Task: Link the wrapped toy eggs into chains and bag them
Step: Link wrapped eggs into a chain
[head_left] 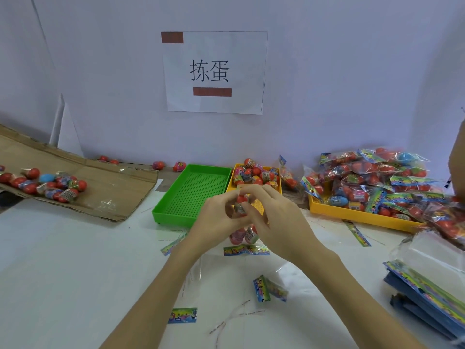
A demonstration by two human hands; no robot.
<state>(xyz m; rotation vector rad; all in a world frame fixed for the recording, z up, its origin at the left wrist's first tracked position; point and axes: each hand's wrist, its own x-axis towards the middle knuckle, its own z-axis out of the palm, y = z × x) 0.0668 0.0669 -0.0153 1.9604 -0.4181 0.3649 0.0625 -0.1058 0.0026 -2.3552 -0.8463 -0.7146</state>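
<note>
Hands, left (216, 217) and right (274, 217), each grip pinching one egg chain (241, 210) mid-linking. Filled bags (377, 182) crowd the yellow tray (362, 217); loose eggs (256, 173) remain, so the work looks partly done.

Single head-worn view, wide-angle. Looked forward and down across the tabletop (63, 248) toward the wall (327, 71) with its paper sign (214, 71). Sat close above both forearms, left hand (216, 222) and right hand (279, 222) mid-frame. Reached the trays (163, 210) at the far edge. Bent straight lines near the borders.
</note>
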